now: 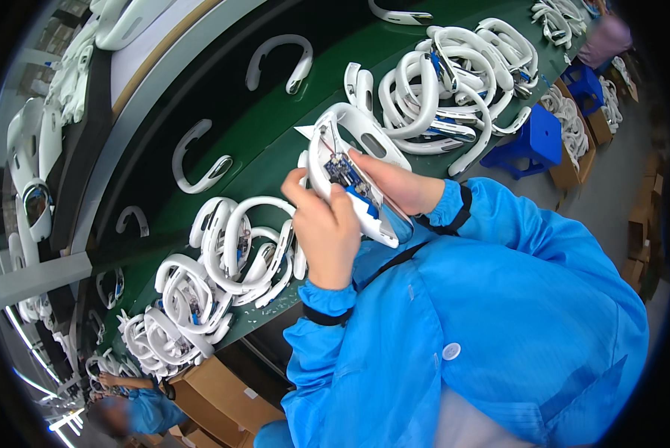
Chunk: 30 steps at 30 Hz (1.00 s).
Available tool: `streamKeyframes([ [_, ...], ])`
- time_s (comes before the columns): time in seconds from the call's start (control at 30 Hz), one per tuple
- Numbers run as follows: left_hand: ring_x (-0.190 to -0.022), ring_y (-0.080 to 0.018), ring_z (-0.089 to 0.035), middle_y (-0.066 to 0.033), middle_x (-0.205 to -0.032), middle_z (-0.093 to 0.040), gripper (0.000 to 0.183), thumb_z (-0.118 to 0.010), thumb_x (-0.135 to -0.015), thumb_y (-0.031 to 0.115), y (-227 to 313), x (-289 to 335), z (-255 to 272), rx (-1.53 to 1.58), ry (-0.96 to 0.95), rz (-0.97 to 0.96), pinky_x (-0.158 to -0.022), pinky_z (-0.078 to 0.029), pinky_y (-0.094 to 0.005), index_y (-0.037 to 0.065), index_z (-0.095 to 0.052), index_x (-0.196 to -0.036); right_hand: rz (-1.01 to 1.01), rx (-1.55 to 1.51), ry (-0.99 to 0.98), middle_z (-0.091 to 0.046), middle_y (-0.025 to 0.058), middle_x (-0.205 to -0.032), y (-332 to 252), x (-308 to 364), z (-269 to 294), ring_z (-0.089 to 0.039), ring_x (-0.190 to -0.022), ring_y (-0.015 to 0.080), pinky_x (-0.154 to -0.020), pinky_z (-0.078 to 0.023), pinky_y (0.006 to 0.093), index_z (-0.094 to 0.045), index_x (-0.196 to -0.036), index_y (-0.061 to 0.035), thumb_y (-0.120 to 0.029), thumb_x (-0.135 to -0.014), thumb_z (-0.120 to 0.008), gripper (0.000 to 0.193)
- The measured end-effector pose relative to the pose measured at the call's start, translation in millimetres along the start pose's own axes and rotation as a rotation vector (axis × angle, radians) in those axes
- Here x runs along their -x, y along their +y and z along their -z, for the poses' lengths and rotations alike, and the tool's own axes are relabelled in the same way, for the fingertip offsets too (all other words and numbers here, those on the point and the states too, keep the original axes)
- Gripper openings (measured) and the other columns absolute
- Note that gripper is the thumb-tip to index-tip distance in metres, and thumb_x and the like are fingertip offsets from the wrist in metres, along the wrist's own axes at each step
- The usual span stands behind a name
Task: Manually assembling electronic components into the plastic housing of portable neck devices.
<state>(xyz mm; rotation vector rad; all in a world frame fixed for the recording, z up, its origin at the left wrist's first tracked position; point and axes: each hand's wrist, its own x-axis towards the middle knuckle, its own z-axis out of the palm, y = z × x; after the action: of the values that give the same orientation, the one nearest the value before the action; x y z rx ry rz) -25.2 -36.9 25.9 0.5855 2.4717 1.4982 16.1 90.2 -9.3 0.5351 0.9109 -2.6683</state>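
Between my two hands, in front of my chest, is an opened white neck fan shell (319,173), tilted, with its inside facing up. A circuit board (341,171) with thin red wires and a blue battery-like block (362,203) show inside it. My left hand (326,235) is closed around the near-left side, its thumb on the inner edge. My right hand (400,184) grips the other side, its thumb near the board; its remaining fingers are mostly hidden. Right behind it, another white curved part with slots (372,134) partly overlaps in view.
Piles of white neck fans lie on the green bench at the left (238,246) and right (454,82). Single curved fans (279,56) sit on the dark belt beyond. Blue stools (533,142) and cardboard boxes (223,396) stand beside the bench. Co-workers (144,407) are at both ends.
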Motion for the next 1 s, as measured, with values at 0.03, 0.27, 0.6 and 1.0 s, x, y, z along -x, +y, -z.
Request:
streamKeyframes([
  [0.03,-0.052,-0.0289,-0.055,-0.0179,-0.059,-0.056,0.038,-0.049,-0.083,0.011,4,0,1,-0.098,-0.002,-0.004,-0.051,-0.041,-0.0373,-0.004,-0.032,-0.114,0.0,0.083,-0.013,-0.06,0.004,-0.104,2,3,-2,-0.06,-0.087,0.0101,-0.075,-0.051,0.0246,-0.048,-0.12,-0.0077,-0.041,-0.098,-0.027,0.045],
  [0.27,-0.05,-0.0337,-0.056,-0.0161,-0.055,-0.054,0.044,-0.053,-0.081,0.017,0,0,7,-0.376,0.021,-0.174,-0.048,-0.042,-0.0408,-0.003,-0.034,-0.115,0.028,0.371,-0.097,-0.045,0.0099,-0.127,0,19,-17,-0.046,-0.111,0.0128,-0.093,-0.041,0.0274,-0.033,-0.133,-0.0032,-0.04,-0.099,-0.022,0.051],
  [0.6,-0.054,-0.0333,-0.061,-0.0177,-0.06,-0.059,0.042,-0.052,-0.083,0.018,1,-3,5,-0.478,0.006,-0.224,-0.048,-0.045,-0.0378,-0.001,-0.043,-0.119,0.117,0.54,-0.121,-0.041,0.0144,-0.131,10,18,-9,-0.038,-0.122,0.0189,-0.103,-0.029,0.0293,-0.029,-0.135,0.0003,-0.035,-0.1,-0.02,0.05],
  [1.0,-0.075,-0.0164,-0.06,-0.0138,-0.088,-0.063,0.042,-0.029,-0.095,0.026,-19,-1,4,0.109,0.13,-0.31,-0.067,-0.047,-0.027,-0.001,-0.047,-0.121,0.436,0.826,-0.277,-0.042,0.0182,-0.132,19,33,-19,-0.045,-0.116,0.0253,-0.097,-0.034,0.0311,-0.01,-0.143,-0.0032,-0.032,-0.099,-0.025,0.055],
])
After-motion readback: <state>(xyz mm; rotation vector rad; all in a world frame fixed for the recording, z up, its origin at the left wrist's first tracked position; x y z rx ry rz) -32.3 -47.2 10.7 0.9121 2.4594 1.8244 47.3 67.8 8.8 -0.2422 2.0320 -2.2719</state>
